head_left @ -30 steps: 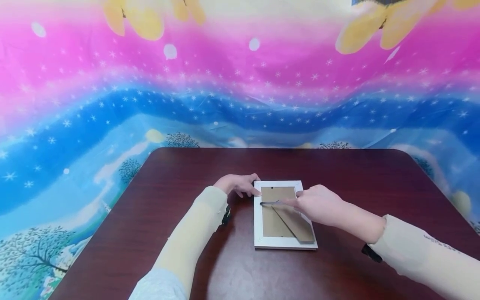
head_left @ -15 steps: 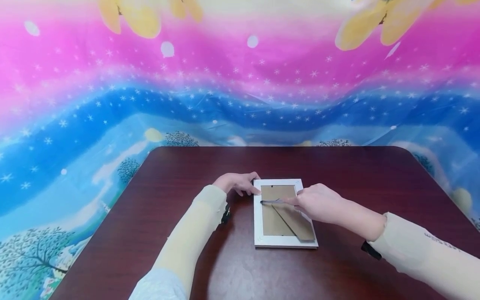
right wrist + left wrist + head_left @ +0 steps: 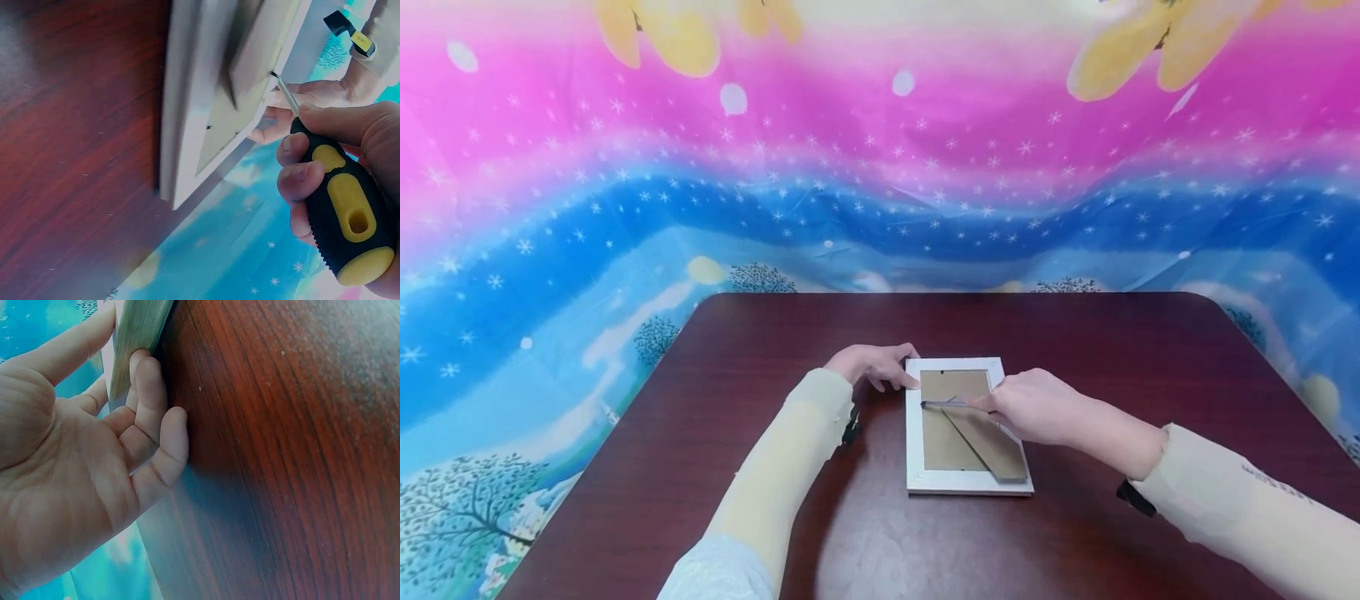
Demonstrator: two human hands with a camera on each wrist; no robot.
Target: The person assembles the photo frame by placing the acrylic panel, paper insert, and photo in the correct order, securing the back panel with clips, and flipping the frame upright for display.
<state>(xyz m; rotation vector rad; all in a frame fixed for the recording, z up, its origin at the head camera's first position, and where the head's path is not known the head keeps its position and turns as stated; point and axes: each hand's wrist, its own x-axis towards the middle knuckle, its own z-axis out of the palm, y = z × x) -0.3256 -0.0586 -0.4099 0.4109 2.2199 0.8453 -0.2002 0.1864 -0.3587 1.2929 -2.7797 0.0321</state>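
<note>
A white picture frame (image 3: pixel 914 442) lies face down on the dark wood table (image 3: pixel 737 467). Its brown backing board (image 3: pixel 946 457) faces up, and a stand leg (image 3: pixel 996 450) slants across it. My left hand (image 3: pixel 880 367) grips the frame's far left side, thumb on top and other fingers along the edge. In the right wrist view, my right hand (image 3: pixel 375 134) holds a screwdriver (image 3: pixel 351 209) with a black and yellow handle, index finger along the shaft. The tip of the screwdriver meets a small dark tab (image 3: pixel 274 74) at the inner left edge of the frame.
Behind the table hangs a pink and blue curtain (image 3: pixel 850 158) printed with snowflakes, trees and butterflies. Dark tabletop surrounds the frame on all sides. Black straps sit at both wrists, under pale sleeves (image 3: pixel 775 467).
Almost nothing differs. The view shifts slightly; both hands, the screwdriver and the picture frame keep the same places relative to each other.
</note>
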